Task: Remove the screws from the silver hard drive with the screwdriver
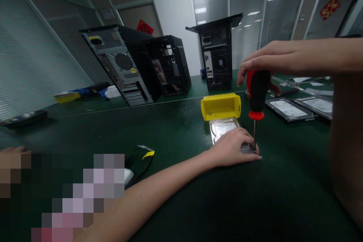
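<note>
A silver hard drive (222,126) lies on the green tabletop, its near part covered by my left hand (235,145), whose fingers wrap over its edge. In my right hand (263,62) is a screwdriver (258,92) with a red and black handle. It stands upright, with its shaft running down to the drive's near right corner beside my left fingers. The palm rests over the handle's top, fingers hanging around it. The tip and any screw under it are too small to make out. Just behind the drive sits a yellow bin (221,106) with small bits inside.
More hard drives (289,109) lie at the right. Computer cases (127,60) stand at the back, another case (218,53) behind the bin. A cable with a yellow tag (148,154) lies left of my forearm. Another person's hand (13,150) shows at the left edge.
</note>
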{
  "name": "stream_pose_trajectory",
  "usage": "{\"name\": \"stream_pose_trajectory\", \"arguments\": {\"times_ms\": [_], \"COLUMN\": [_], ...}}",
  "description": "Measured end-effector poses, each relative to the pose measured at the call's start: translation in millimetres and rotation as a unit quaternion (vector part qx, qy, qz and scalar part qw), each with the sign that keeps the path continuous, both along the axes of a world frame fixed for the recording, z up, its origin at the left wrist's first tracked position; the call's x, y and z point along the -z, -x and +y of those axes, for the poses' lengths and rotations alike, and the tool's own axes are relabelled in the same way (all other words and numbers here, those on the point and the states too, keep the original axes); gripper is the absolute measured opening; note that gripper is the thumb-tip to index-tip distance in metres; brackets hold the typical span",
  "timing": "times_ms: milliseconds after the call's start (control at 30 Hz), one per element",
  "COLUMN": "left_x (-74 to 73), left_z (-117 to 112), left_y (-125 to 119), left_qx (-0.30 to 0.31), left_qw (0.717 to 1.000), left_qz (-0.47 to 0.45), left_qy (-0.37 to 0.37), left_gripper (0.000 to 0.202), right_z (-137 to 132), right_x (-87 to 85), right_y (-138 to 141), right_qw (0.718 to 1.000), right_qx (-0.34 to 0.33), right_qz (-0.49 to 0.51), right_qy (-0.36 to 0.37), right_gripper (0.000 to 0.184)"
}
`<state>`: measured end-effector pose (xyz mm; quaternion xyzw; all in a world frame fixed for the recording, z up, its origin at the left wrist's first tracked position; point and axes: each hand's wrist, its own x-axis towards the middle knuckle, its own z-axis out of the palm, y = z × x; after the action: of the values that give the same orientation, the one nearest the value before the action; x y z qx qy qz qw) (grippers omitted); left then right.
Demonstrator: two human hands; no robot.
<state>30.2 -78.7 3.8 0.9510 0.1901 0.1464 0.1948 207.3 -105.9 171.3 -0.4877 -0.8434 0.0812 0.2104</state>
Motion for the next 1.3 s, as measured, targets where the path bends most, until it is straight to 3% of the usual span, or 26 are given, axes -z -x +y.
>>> {"name": "stream_pose_trajectory", "arguments": {"times_ms": [233,833,1300], "left_x": [-0.5,-0.6,-0.3], "left_z": [0.3,0.3,-0.1], "left_y": [-0.8,-0.7,-0.7], "left_qx": [0.004,0.002,0.003], "left_qw": [1.0,1.0,1.0], "left_qz": [0.003,0.002,0.004], "left_qy": [0.001,-0.002,-0.008], "left_gripper": [0.025,0.025,0.024], "right_z": [3.9,10.4,8.4], "right_x": [-4.0,3.2,2.7], "right_y": [3.7,-6.5,-2.9], "right_qw": [0.996,0.997,0.997], "right_qx": [-0.077,0.034,0.036], "right_qz": [-0.025,-0.069,-0.057], "right_qy": [0.034,0.031,0.038], "right_gripper": [0.044,0.067,0.066]}}
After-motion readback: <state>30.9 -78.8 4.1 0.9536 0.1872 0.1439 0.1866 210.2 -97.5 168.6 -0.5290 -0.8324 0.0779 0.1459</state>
